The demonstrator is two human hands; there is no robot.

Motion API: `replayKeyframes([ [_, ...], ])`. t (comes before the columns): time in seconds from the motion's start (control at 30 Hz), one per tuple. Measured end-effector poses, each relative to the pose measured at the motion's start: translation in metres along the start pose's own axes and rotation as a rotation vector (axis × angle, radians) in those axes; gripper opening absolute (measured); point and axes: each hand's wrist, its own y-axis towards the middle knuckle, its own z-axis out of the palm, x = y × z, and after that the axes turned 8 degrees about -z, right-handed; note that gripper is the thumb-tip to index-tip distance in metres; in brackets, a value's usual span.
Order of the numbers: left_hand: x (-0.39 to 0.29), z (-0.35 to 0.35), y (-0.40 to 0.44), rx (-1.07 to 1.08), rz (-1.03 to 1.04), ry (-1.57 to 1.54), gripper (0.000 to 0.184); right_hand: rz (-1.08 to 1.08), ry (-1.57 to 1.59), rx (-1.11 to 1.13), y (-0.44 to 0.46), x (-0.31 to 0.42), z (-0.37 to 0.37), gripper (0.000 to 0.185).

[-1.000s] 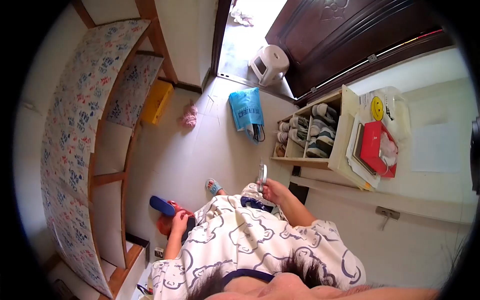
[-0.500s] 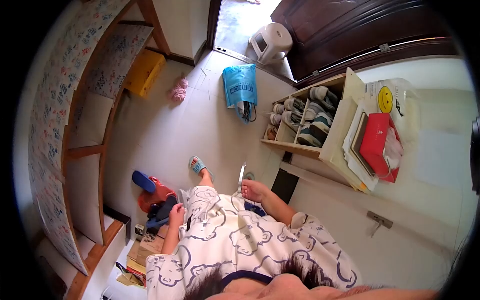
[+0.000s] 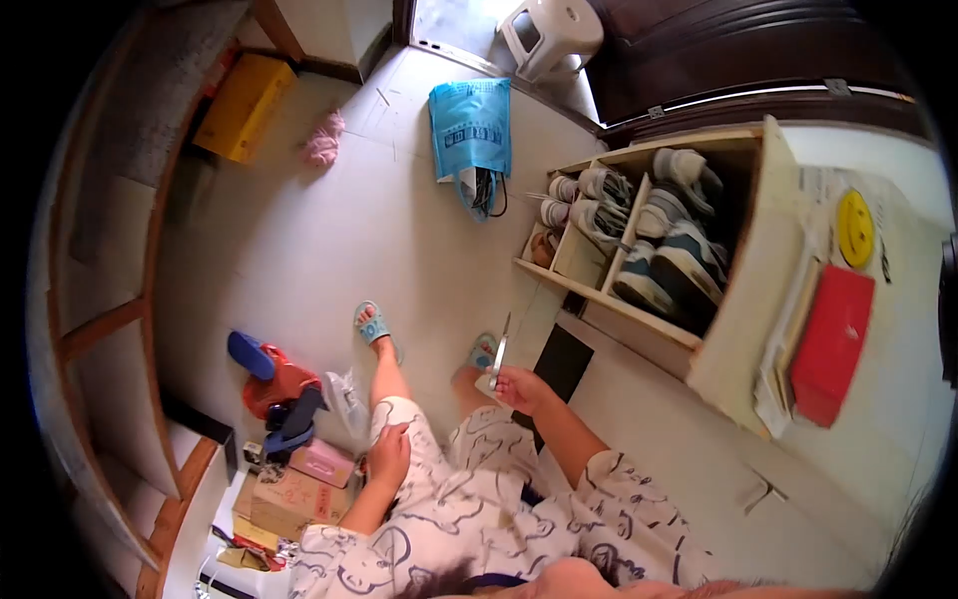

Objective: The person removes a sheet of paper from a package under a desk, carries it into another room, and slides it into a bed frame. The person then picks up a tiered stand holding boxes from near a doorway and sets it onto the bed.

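My right hand (image 3: 518,388) is closed around the lower end of a thin silvery tool (image 3: 501,351), which points up and away over the floor; it looks like scissors or a blade. My left hand (image 3: 390,455) hangs beside my left thigh, fingers loosely curled, with nothing visible in it. Beyond it are a white shoe (image 3: 345,403) and a pink box (image 3: 322,462). Light blue slippers (image 3: 371,321) are on my feet.
At the right stands a shoe rack (image 3: 689,364) with several shoes, a red box (image 3: 832,345) on top. A blue bag (image 3: 471,130) and pink cloth (image 3: 323,140) lie ahead. Shelves (image 3: 152,379) line the left. A white stool (image 3: 552,36) stands by the door.
The view has moved forward and lower toward the shoe rack. My left hand has come away from the slippers and red item to my thigh. My right hand still holds the tool.
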Motion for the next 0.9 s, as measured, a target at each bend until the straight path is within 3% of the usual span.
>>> replayKeyframes([
  [0.07,0.002,0.0,0.014,0.028,0.067,0.031,0.018,0.046,0.103,-0.005,0.036,-0.005,-0.012,0.01],
  [0.13,0.003,0.0,0.028,0.07,-0.008,-0.014,0.016,0.07,0.118,-0.088,0.1,-0.027,-0.045,0.012],
  [0.27,0.017,0.005,0.029,0.125,0.01,0.047,0.018,-0.031,0.145,-0.451,0.214,-0.04,-0.094,0.013],
  [0.4,0.017,-0.01,0.035,0.184,-0.075,0.028,0.016,-0.192,0.154,-0.589,0.298,-0.035,-0.158,0.017],
  [0.47,0.039,0.013,0.059,0.103,-0.018,0.058,0.02,-0.211,0.109,-0.633,0.33,-0.027,-0.197,0.017],
  [0.5,0.07,0.073,0.14,-0.054,-0.106,0.184,0.025,-0.225,0.126,-0.705,0.34,-0.025,-0.21,0.017],
  [0.57,0.169,0.213,0.338,-0.411,-0.521,0.598,0.036,-0.221,0.159,-0.826,0.361,-0.018,-0.228,0.016],
  [0.6,0.187,0.215,0.338,-0.356,-0.511,0.534,0.033,-0.198,0.174,-0.881,0.368,-0.015,-0.237,0.014],
  [0.63,0.208,0.226,0.338,-0.425,-0.466,0.551,0.032,-0.232,0.133,-0.92,0.374,-0.015,-0.249,0.013],
  [0.7,0.218,0.237,0.338,-0.505,-0.425,0.606,0.031,-0.103,0.01,-0.996,0.383,-0.005,-0.258,0.014],
  [0.73,0.208,0.24,0.338,-0.651,-0.348,0.602,0.028,-0.184,-0.032,-0.973,0.389,-0.015,-0.274,0.013],
  [0.77,0.201,0.234,0.337,-0.791,-0.264,0.591,0.026,-0.092,-0.091,-1.023,0.394,-0.012,-0.277,0.017],
  [0.9,0.203,0.23,0.339,-0.652,-0.298,0.562,0.022,-0.166,0.062,-1.084,0.405,-0.047,-0.301,0.021],
])
